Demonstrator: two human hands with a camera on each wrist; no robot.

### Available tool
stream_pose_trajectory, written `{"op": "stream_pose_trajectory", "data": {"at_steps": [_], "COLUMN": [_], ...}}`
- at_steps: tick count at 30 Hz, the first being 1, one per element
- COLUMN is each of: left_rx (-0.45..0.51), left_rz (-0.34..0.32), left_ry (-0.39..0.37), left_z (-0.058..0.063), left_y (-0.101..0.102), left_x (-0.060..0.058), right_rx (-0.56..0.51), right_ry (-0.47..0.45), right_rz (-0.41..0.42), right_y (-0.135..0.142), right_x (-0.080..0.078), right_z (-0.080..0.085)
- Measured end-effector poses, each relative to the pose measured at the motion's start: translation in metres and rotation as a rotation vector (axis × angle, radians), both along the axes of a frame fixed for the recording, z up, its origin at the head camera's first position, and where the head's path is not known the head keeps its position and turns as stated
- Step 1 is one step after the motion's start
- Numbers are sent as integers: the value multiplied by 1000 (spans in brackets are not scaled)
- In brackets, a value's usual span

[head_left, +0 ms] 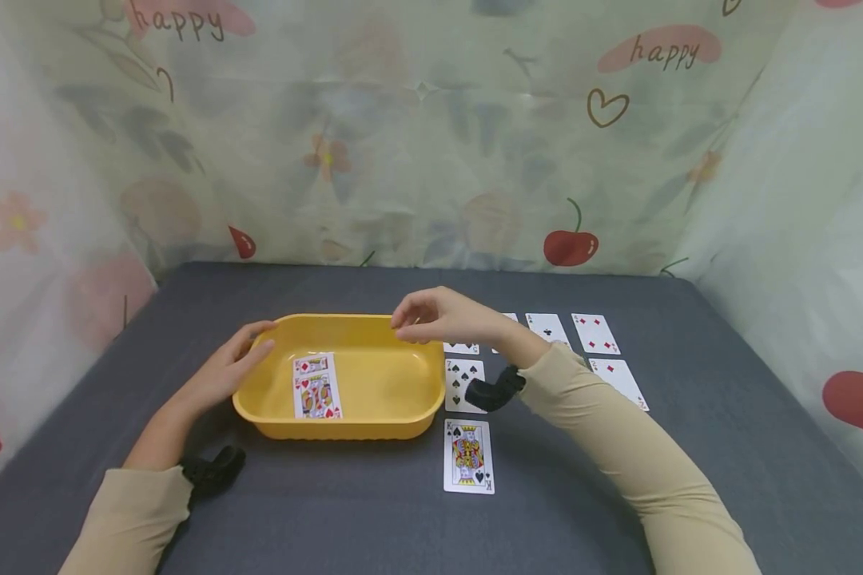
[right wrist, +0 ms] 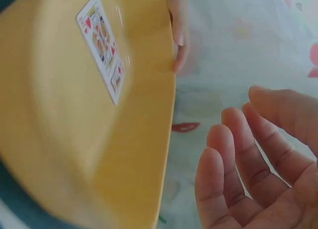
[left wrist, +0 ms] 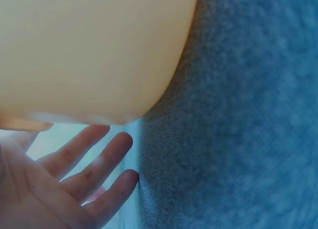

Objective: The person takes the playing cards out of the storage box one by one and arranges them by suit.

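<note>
My left hand (head_left: 233, 363) rests at the left rim of a yellow plastic tray (head_left: 359, 430), its thumb over the edge. In the left wrist view several fingers (left wrist: 117, 152) extend straight and spread beside the outer wall. Inside the tray lie two overlapping playing cards, a king of hearts (head_left: 318, 397) and a king of diamonds (head_left: 311, 365). Over the tray's back right rim hovers my right hand (head_left: 446, 315), loosely curved, nothing between thumb and fingers. A king of spades (head_left: 469, 457) lies face up in front of the tray's right end; a seven of spades (head_left: 459, 379) lies beside it.
More face-up cards lie right of the tray, including a club card (head_left: 542, 326), a four of diamonds (head_left: 595, 331) and another diamond card (head_left: 622, 382). My right forearm partly covers this layout. Patterned curtains (head_left: 417, 160) surround the dark cloth-covered table (head_left: 316, 511).
</note>
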State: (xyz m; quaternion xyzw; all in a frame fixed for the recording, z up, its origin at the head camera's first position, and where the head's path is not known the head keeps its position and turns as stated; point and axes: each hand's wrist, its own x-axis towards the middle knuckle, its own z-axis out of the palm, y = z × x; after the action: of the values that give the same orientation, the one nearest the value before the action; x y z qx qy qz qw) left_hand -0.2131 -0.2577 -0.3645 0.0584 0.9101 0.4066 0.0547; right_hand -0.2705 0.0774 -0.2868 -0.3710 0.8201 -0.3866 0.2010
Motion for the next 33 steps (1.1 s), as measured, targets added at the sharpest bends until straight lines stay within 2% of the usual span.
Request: {"op": "stream_pose_trajectory", "data": {"at_steps": [8, 16, 25, 33], "left_rx": [9, 5, 4, -4], "left_rz": [-2, 4, 0, 5], "left_ry": [-4, -8, -10, -1], "left_z": [-1, -2, 1, 4], "left_y": [-2, -2, 0, 1], "left_x": [0, -1, 1, 1], "right_rx": [30, 134, 238, 287], "right_ry": [6, -18, -34, -70], "right_rz": [97, 171, 198, 206], "right_y": [-48, -84, -108, -119], "right_x": [-13, -20, -29, -30], "right_z": [-6, -18, -34, -46]}}
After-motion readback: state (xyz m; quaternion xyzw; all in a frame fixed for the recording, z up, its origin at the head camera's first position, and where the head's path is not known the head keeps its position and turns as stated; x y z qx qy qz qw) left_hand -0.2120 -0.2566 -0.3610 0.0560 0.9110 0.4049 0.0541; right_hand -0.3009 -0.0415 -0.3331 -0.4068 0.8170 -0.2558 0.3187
